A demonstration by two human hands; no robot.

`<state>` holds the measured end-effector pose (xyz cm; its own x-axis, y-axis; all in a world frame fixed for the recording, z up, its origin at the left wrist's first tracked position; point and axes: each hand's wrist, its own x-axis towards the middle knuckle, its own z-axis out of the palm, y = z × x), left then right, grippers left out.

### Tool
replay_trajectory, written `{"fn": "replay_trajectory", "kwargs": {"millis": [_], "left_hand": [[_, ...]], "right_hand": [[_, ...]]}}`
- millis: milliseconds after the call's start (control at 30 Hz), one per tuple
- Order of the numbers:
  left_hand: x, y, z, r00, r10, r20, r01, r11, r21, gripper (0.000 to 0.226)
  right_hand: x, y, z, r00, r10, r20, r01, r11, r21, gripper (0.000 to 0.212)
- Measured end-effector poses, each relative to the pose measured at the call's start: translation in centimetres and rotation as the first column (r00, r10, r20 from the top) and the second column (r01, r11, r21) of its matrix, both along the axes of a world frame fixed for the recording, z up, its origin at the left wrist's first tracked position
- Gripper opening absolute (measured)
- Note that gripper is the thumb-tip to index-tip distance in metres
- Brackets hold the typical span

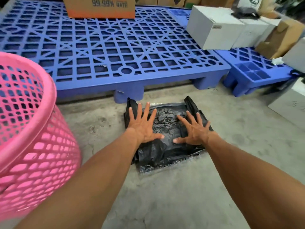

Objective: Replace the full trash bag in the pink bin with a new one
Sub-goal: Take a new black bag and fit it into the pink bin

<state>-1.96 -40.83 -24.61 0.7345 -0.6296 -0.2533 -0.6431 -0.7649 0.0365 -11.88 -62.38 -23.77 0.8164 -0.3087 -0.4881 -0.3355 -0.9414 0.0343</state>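
A black trash bag (165, 151) lies flat and folded on the concrete floor, its two handle ends pointing away from me. My left hand (142, 124) rests palm down on its left half with fingers spread. My right hand (194, 128) presses flat on its right half, fingers also spread. Neither hand grips the plastic. The pink mesh bin (33, 129) stands at the left edge of view, beside my left forearm; I see no bag inside it through the mesh.
A large blue plastic pallet (115, 52) lies just beyond the bag, a smaller blue pallet (254, 73) to its right. White boxes (214, 27) and brown cartons (99, 7) sit on them. A grey box (290, 103) stands on the floor at right.
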Motion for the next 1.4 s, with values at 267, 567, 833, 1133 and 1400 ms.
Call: {"fn": "replay_trajectory", "kwargs": {"millis": [267, 567, 833, 1133, 1400], "left_hand": [[-0.5, 0.4, -3.1, 0.957, 0.101, -0.273, -0.087, 0.994, 0.061, 0.129], [-0.4, 0.9, -3.7, 0.994, -0.025, -0.108, 0.009, 0.988, -0.151, 0.092], [-0.4, 0.9, 0.0, 0.988, 0.017, -0.150, -0.049, 0.975, -0.216, 0.029], [0.7, 3.6, 6.5, 0.994, 0.034, -0.103, -0.074, 0.907, -0.414, 0.062], [2.0, 5.9, 14.5, 0.999, 0.038, -0.007, -0.036, 0.863, -0.504, 0.064]], "right_hand": [[0.9, -0.6, -1.6, 0.994, 0.073, -0.082, -0.062, 0.991, 0.122, 0.131], [1.4, 0.3, -2.5, 0.989, 0.127, 0.070, -0.133, 0.987, 0.087, 0.125], [1.4, 1.6, -0.4, 0.963, 0.119, 0.243, -0.156, 0.978, 0.139, 0.079], [1.7, 3.0, 6.5, 0.923, 0.075, 0.376, -0.166, 0.962, 0.216, 0.079], [2.6, 5.3, 15.9, 0.844, 0.094, 0.529, -0.209, 0.964, 0.162, 0.076]]}}
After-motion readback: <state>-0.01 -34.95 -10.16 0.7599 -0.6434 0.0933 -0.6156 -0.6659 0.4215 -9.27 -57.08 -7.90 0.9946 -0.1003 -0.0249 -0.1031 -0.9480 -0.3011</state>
